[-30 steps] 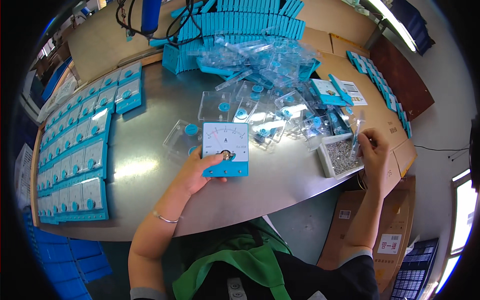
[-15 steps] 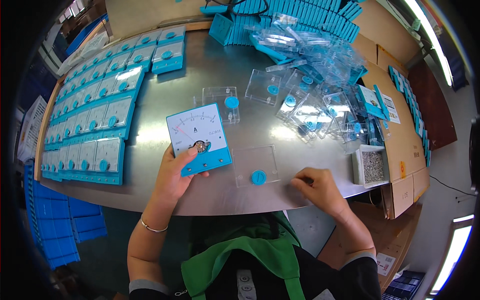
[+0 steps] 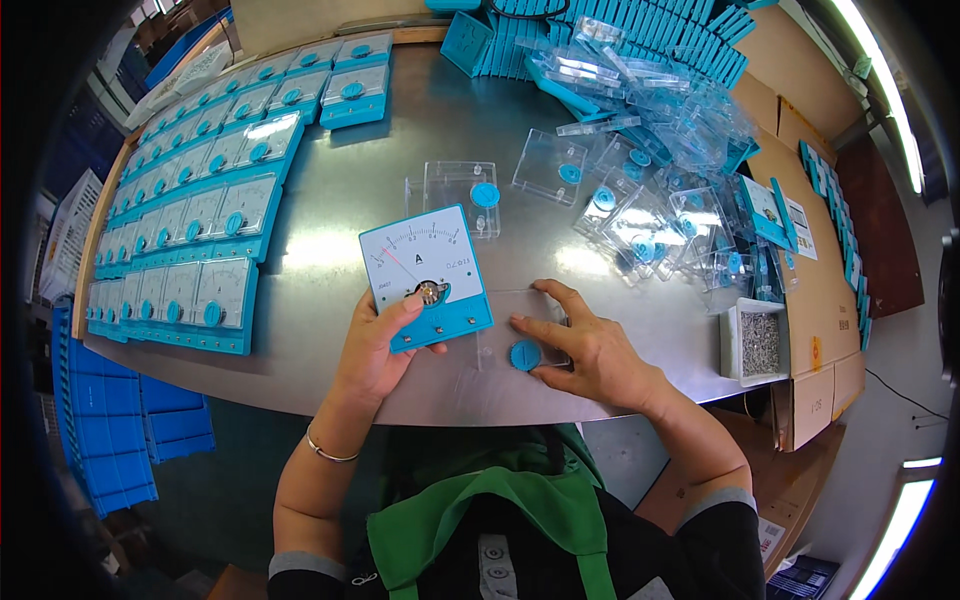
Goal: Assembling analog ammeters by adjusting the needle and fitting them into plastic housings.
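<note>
Head: beside the square blue-white meter [image 3: 412, 252] our left hand [image 3: 370, 352] clamped, our right hand [image 3: 602, 362], newly busy, parted fingers over a clear-plastic cover [image 3: 525, 354].

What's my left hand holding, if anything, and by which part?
Your left hand holds a blue-and-white meter by its lower left side, thumb on the front.

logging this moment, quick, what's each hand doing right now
Left hand: closed, holding the blue and white meter.
Right hand: spread at the clear cover; whether its grip holds it cannot be told.
</note>
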A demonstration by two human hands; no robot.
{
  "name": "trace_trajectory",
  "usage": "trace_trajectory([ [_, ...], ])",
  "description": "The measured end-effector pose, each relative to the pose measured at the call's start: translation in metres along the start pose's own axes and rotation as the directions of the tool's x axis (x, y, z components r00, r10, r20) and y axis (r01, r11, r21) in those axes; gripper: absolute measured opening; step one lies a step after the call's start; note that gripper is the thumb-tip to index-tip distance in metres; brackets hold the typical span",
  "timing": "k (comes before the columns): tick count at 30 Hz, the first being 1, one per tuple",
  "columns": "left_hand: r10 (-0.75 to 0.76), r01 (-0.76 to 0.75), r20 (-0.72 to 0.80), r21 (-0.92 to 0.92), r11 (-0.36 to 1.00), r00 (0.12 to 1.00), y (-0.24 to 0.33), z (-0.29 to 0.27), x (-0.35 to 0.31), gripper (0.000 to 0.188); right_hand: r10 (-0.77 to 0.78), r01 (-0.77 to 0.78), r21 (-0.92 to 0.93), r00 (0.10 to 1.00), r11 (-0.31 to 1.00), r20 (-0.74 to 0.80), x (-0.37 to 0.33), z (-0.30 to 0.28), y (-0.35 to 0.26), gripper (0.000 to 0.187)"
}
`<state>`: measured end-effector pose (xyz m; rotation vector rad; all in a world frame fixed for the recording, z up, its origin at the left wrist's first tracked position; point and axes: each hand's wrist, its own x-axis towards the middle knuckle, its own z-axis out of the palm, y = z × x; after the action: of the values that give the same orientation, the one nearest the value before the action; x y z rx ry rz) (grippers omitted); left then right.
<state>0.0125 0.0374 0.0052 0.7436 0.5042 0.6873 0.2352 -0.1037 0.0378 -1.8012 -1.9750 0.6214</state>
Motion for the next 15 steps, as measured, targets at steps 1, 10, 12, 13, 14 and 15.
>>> trace_trajectory([
  [1,0.005,-0.005,-0.011,0.008,1.0,1.0,0.0,0.0,0.0,0.033,-0.004,0.004,0.01,1.0,1.0,-0.003,0.0,0.001,0.001,0.056],
  [10,0.045,-0.04,-0.076,0.072,0.997,0.996,0.007,-0.005,-0.024,0.034,-0.058,0.067,0.078,0.992,0.995,-0.112,-0.003,0.002,0.012,0.054],
  [12,0.06,-0.051,-0.092,0.097,0.994,0.994,0.007,-0.008,-0.033,0.033,-0.019,0.038,0.163,0.993,0.986,-0.116,-0.009,-0.007,0.009,0.055],
  [13,0.05,-0.04,-0.086,0.11,0.993,0.995,0.005,-0.009,-0.036,0.033,0.034,-0.005,0.242,0.993,0.97,-0.113,-0.011,-0.014,0.007,0.055],
  [14,0.039,-0.029,-0.086,0.123,0.992,0.996,0.004,-0.009,-0.039,0.033,0.021,0.007,0.244,0.993,0.97,-0.112,-0.01,-0.022,0.002,0.055],
  [15,0.048,-0.036,-0.093,0.127,0.991,0.995,0.001,-0.007,-0.04,0.033,0.031,0.011,0.323,0.992,0.946,-0.125,-0.009,-0.03,-0.003,0.055],
])
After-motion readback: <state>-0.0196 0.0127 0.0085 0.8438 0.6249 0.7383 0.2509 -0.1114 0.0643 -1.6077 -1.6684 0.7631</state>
